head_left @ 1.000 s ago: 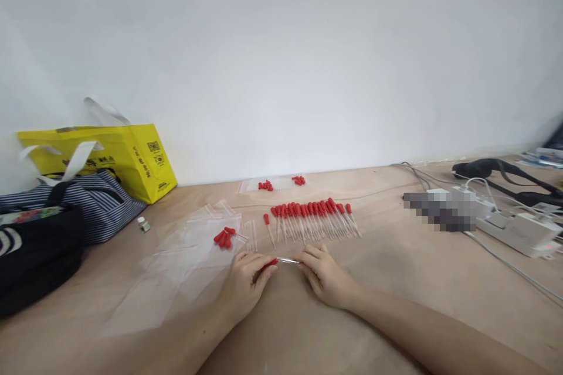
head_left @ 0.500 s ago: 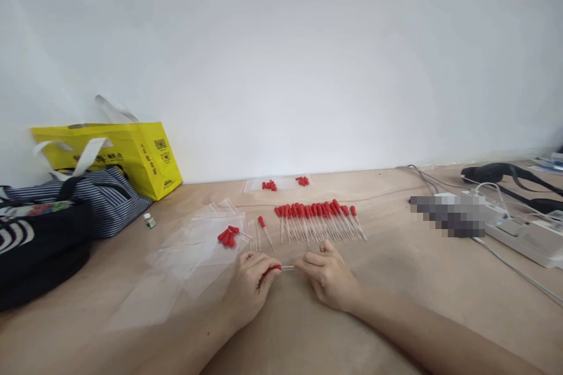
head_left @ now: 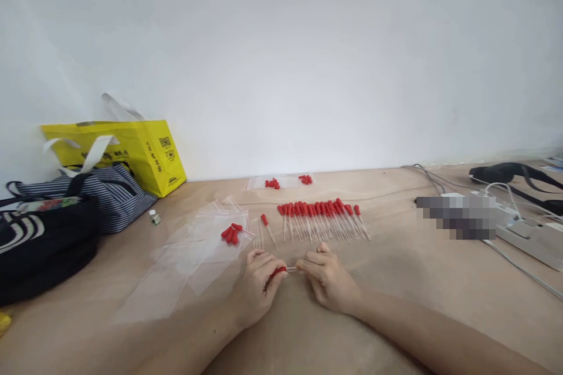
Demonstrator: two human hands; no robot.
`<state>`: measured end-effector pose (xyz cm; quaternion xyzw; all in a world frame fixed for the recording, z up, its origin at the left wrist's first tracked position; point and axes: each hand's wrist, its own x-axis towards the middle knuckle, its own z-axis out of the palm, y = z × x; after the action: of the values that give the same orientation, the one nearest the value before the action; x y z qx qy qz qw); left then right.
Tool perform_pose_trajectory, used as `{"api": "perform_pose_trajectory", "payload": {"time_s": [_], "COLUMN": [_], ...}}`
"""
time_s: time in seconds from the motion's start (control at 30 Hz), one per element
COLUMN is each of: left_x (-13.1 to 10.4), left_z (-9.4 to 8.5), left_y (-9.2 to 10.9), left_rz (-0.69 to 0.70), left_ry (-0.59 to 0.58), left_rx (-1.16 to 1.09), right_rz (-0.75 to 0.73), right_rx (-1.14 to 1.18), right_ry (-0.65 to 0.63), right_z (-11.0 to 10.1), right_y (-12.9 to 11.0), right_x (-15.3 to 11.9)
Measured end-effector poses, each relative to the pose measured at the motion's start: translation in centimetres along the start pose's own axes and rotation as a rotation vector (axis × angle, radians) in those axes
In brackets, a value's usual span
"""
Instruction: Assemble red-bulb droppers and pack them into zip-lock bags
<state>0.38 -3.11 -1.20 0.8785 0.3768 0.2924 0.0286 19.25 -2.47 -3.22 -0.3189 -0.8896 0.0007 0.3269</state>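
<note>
My left hand (head_left: 259, 281) is closed around a red rubber bulb (head_left: 278, 271), with the bulb's open end pointing right. A short stretch of thin glass dropper tube (head_left: 291, 269) shows between my hands, its left end meeting the bulb. My right hand (head_left: 329, 278) pinches this tube; the rest of it is hidden by the fingers. Just beyond my hands lies a row of red-capped droppers (head_left: 323, 220), tips toward me. One separate dropper (head_left: 269, 230) lies left of the row, beside a few bare glass tubes (head_left: 257, 233).
Loose red bulbs (head_left: 231, 234) rest on flat clear zip bags (head_left: 185, 252) at left. Another bag with red bulbs (head_left: 288, 183) lies by the wall. A small bottle (head_left: 154, 217), yellow bag (head_left: 153, 152) and dark bag (head_left: 57, 252) stand left; a power strip (head_left: 523, 246) and cables lie right.
The view has shifted slightly, moving everything a little to the right. My hands are slightly closer together, and less glass tube shows between them. Both grips stay the same.
</note>
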Motion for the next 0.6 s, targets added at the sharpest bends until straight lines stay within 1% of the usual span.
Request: {"api": "perform_pose_trajectory", "payload": {"time_s": [0.23,0.3,0.33,0.37,0.4,0.47,0.5,0.53,0.6], "left_x": [0.0,0.1,0.1,0.2,0.3,0.5,0.6,0.7,0.9], "left_z": [-0.1,0.0,0.1,0.2,0.4,0.8,1.0,1.2,1.5], "left_y": [0.2,0.2,0.1,0.0,-0.1,-0.2,-0.1,0.0,0.6], "left_rz": [0.015,0.001,-0.028,-0.079,-0.153,-0.35,-0.452,-0.545,-0.675], "left_ry": [-0.037,-0.006,0.053,0.144,0.259,0.472,0.525,0.522,0.408], "left_rx": [-0.011,-0.036,-0.051,-0.069,-0.097,-0.22,-0.321,-0.441,-0.685], "right_rz": [-0.001,0.022,0.047,0.079,0.113,0.169,0.187,0.197,0.199], "right_rx": [0.057,0.095,0.122,0.156,0.196,0.286,0.327,0.359,0.379], "right_ry": [-0.023,-0.022,-0.018,-0.006,0.01,0.051,0.067,0.074,0.056], "right_z": [0.0,0.0,0.0,0.0,-0.1,-0.1,-0.1,-0.1,0.1], "right_y": [0.0,-0.1,-0.2,-0.4,-0.5,-0.8,-0.8,-0.8,-0.8], "right_x": [-0.1,0.1,0.2,0.3,0.5,0.7,0.7,0.7,0.6]}}
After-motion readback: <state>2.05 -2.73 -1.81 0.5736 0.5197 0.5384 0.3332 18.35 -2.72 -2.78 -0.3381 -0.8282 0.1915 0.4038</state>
